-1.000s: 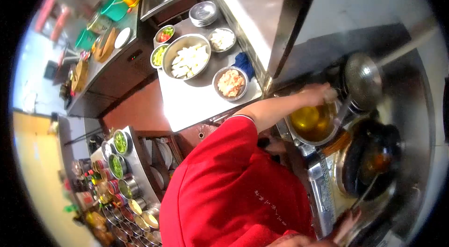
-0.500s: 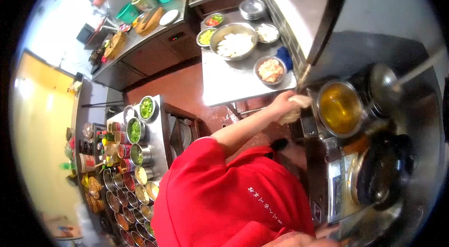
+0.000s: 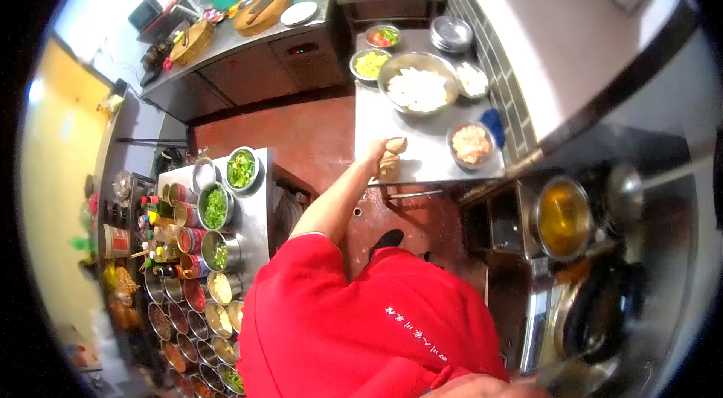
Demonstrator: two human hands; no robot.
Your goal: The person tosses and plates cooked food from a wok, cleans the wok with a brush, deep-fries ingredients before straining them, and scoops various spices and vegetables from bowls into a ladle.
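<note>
My left hand [image 3: 378,155] is closed round a folded tan cloth [image 3: 390,164], held out over the front edge of the steel table [image 3: 429,168]. To the right of that hand stands a metal bowl of pale pink meat pieces [image 3: 471,144]. Beyond it sits a large steel bowl of white slices [image 3: 418,89]. My right hand [image 3: 489,386] is at the bottom edge, blurred and mostly cut off, so its fingers cannot be made out. Near it a dark wok [image 3: 602,311] sits on the stove, and a thin handle shows faintly between them.
A pot of yellow oil [image 3: 565,219] stands on the stove at right. To the left, a counter holds bowls of chopped greens [image 3: 216,207] and several metal ingredient tins [image 3: 220,320]. Behind are a steel counter with chopping boards [image 3: 262,15] and a stack of metal plates [image 3: 452,33].
My left hand, holding the cloth, has swung left from beside the oil pot to the steel table's front edge. The view has turned, so the stove sits lower and the table further right.
</note>
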